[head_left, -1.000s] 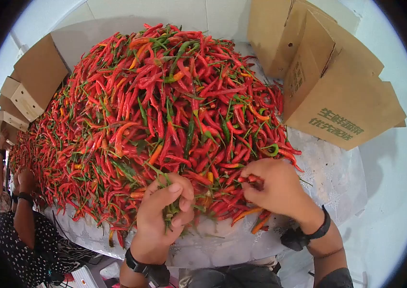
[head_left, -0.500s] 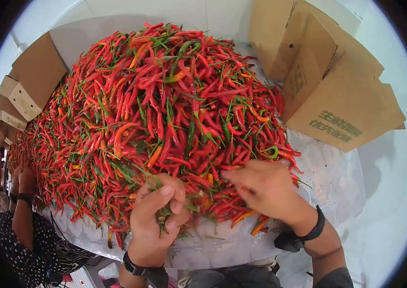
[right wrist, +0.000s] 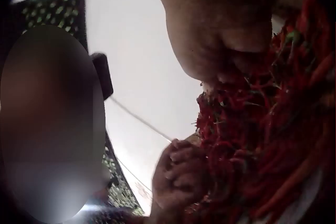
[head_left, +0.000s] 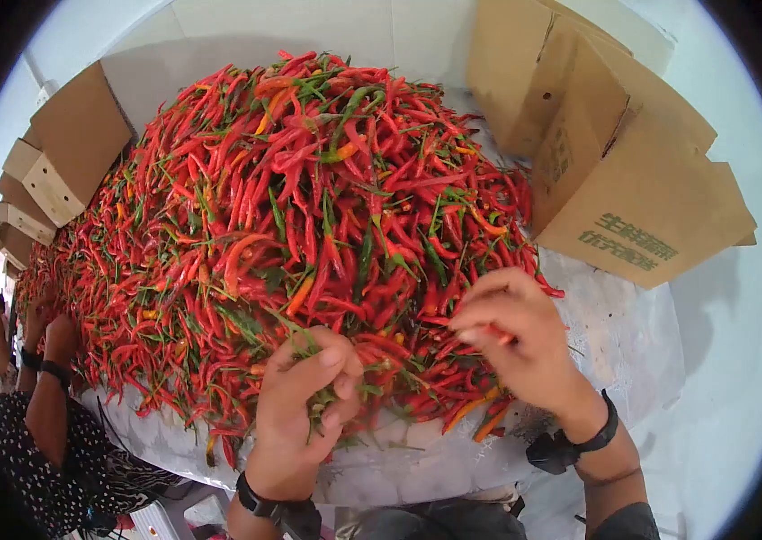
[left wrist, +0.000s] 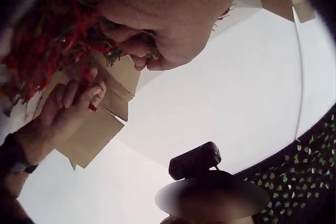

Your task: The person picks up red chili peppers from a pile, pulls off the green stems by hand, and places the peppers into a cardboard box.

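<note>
A large heap of red chili peppers [head_left: 246, 207], mixed with green and orange ones, covers the table in the head view. At its near edge my left hand [head_left: 295, 418] has its fingers curled round a small bunch of green stems [head_left: 316, 398]. To the right, my right hand [head_left: 529, 351] is over the heap's near right side with bent fingers. A red chili pepper [head_left: 505, 339] shows between its fingers and palm, mostly hidden. The left wrist view also shows a red bit at the right hand [left wrist: 68, 106].
Cut-open cardboard boxes [head_left: 642, 193] stand at the back right, with more cardboard [head_left: 80, 135] at the left. Pale patterned sheeting [head_left: 399, 472] shows along the table's near edge. Another person's arms [head_left: 53, 360] reach into the heap at the far left.
My right hand shifted left toward the left hand, then drew back right and up, its fingers spreading a little. The left hand stays nearly in place, still gripping the stems.
</note>
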### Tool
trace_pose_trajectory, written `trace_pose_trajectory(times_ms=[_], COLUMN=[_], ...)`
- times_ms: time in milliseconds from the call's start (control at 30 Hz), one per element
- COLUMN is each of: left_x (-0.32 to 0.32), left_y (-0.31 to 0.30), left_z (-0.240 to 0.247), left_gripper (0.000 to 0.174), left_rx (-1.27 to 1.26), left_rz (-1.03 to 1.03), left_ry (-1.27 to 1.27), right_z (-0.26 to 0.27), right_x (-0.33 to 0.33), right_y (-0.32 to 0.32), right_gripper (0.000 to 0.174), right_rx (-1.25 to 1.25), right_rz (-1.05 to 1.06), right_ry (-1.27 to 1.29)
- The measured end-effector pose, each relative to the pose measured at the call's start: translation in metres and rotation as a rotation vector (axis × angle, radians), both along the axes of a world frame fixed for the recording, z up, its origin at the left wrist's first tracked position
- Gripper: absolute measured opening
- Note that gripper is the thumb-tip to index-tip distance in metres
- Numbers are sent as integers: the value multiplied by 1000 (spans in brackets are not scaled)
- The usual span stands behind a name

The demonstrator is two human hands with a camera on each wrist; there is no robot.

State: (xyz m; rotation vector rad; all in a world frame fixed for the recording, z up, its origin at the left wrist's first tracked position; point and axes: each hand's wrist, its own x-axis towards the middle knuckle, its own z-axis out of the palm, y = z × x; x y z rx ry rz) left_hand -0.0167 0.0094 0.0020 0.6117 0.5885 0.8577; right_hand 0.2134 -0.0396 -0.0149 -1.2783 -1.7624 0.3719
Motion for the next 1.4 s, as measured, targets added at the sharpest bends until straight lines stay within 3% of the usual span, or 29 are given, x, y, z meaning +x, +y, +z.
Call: trace_pose_trajectory(times_ms=[33,100,133,233,267,367,400,500,600,700,900,1000,1033,1133,1200,1233,1333,1400], left_x=[2,3,3,12,16,21,25,20,21,22,22,21,20,17,17,17,18,18], left_y=[-1,-2,-4,-9,-12,-15,-17,-12,-12,-16,-12,-11,-11,-13,-17,-18,-17,-13], left_z=[0,1,3,3,2,-4,-8,-15,-8,-5,-2,-3,-4,-6,-5,-4,-4,-3], left_gripper=[12,10,10,15,17,23,21,16,13,13,10,10,10,11,10,12,14,14], left_rx=[11,27,31,243,348,442,536,728,970,1094,873,970,884,576,309,236,82,66], left_rz=[11,-6,-33,-108,-131,-328,-267,-273,-133,-26,-170,-161,-216,-347,-401,-334,-170,-113], left_ry=[62,173,222,409,478,491,441,543,672,770,703,699,623,416,308,306,251,161], right_z=[1,13,14,12,17,4,14,7,6,7,3,4,5,12,12,12,9,-12], right_x=[3,7,9,-2,-11,-17,-15,-16,-22,-22,-22,-21,-20,-13,-6,-4,1,1], right_y=[0,-9,-10,-14,-18,-24,-22,-22,-24,-25,-28,-25,-24,-22,-22,-21,-3,14], right_gripper=[10,10,14,17,18,25,30,28,29,24,18,17,17,15,12,12,12,12], right_rx=[-61,-521,-588,-642,-745,-822,-947,-993,-957,-481,-397,-280,-235,-402,-685,-825,-788,-450], right_rz=[-3,79,175,373,364,408,389,374,293,285,192,226,247,421,420,415,159,1], right_ry=[221,820,872,729,852,884,867,990,1006,333,225,171,156,284,468,561,903,637])
